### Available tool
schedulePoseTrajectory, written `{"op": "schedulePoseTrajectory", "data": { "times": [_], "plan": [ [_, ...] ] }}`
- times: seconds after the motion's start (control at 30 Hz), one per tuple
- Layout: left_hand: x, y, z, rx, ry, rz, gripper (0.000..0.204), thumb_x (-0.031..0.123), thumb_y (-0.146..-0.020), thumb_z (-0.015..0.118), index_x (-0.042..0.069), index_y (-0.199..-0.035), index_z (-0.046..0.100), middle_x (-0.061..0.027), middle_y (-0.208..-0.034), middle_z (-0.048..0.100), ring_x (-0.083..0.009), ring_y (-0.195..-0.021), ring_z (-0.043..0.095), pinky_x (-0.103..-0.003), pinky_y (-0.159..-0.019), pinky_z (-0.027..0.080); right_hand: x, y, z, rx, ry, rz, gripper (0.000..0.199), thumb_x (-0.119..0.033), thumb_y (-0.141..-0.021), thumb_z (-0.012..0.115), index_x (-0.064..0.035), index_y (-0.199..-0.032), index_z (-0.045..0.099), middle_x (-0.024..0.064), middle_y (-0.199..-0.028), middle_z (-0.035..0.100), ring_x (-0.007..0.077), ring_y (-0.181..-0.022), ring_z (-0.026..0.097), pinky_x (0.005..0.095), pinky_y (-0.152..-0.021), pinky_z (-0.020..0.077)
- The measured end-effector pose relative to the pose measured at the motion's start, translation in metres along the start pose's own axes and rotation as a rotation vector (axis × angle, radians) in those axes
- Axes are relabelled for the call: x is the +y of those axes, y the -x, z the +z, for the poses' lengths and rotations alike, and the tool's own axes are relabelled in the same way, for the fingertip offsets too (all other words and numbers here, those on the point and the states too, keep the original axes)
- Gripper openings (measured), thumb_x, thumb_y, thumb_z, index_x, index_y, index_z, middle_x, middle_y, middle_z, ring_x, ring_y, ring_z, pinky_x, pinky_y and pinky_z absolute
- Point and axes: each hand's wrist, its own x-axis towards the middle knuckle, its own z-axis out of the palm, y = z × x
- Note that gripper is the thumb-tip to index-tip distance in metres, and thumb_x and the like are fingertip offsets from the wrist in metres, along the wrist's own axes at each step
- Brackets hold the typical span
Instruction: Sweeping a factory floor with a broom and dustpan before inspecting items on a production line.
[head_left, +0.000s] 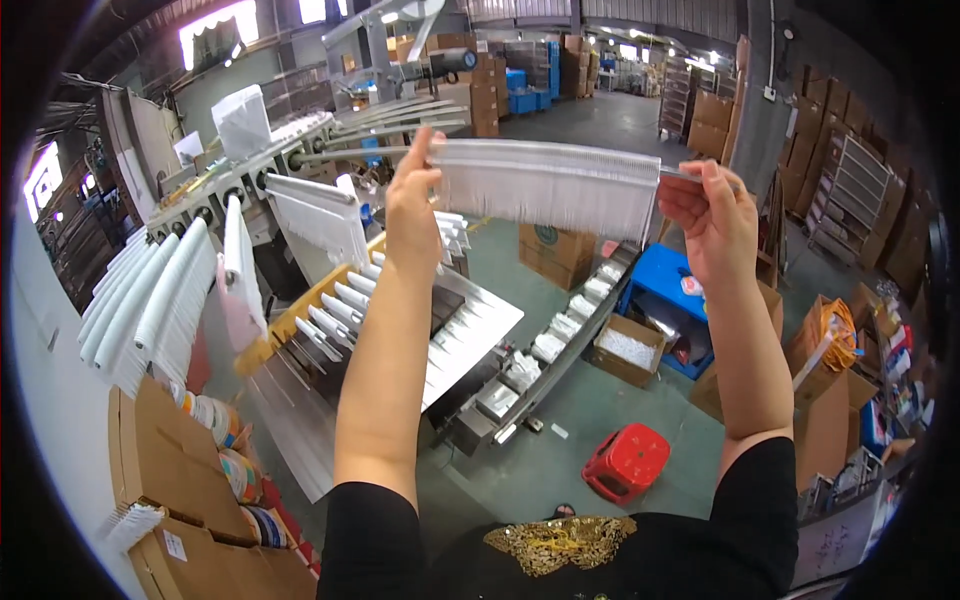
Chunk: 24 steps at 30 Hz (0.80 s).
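Raised in front of me, a rod (672,172) carries a long row of fine white plastic strands (550,190) that hang down like a fringe. My left hand (413,200) is closed at the row's left end, fingers pointing up. At the other end, the thumb and fingers of my right hand (715,215) pinch the bare rod tip. Just left of my left hand stands a machine (270,165) with rods sticking out sideways. Similar white strands (175,290) hang from several of those rods.
Below the machine, a yellow rack (300,315) bears white rolled pieces. A narrow conveyor (480,425) with white bundles runs beside it. Near it are a carton of white pieces (628,350), a blue stand (660,290) and a red stool (628,462). Cartons (180,470) stand at lower left.
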Motion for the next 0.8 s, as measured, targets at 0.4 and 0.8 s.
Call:
{"op": "schedulePoseTrajectory", "data": {
  "times": [0.4, 0.8],
  "plan": [
    [-0.02, 0.144, -0.009, 0.209, -0.172, 0.046, 0.054, 0.004, -0.073, 0.042, 0.003, -0.123, 0.024, -0.0159, -0.125, 0.028, -0.0247, -0.113, 0.032, -0.033, -0.092, 0.026, 0.026, -0.02, 0.001, -0.063, -0.081, 0.105, 0.022, -0.021, -0.082, 0.044, -0.0016, -0.081, 0.053, 0.0132, -0.078, 0.06, 0.0202, -0.07, 0.06, 0.0301, -0.062, 0.0508],
    [-0.001, 0.229, -0.094, 0.259, -1.049, -0.113, 0.03, 0.004, -0.07, 0.049, 0.0, -0.1, 0.051, -0.0002, -0.061, 0.047, -0.0059, -0.053, 0.041, -0.02, -0.05, 0.035, 0.095, -0.034, 0.094, -0.126, -0.114, 0.117, 0.021, -0.02, -0.082, 0.045, 0.0002, -0.086, 0.049, 0.0134, -0.083, 0.057, 0.0192, -0.073, 0.057, 0.03, -0.07, 0.0474]
  ]
}}
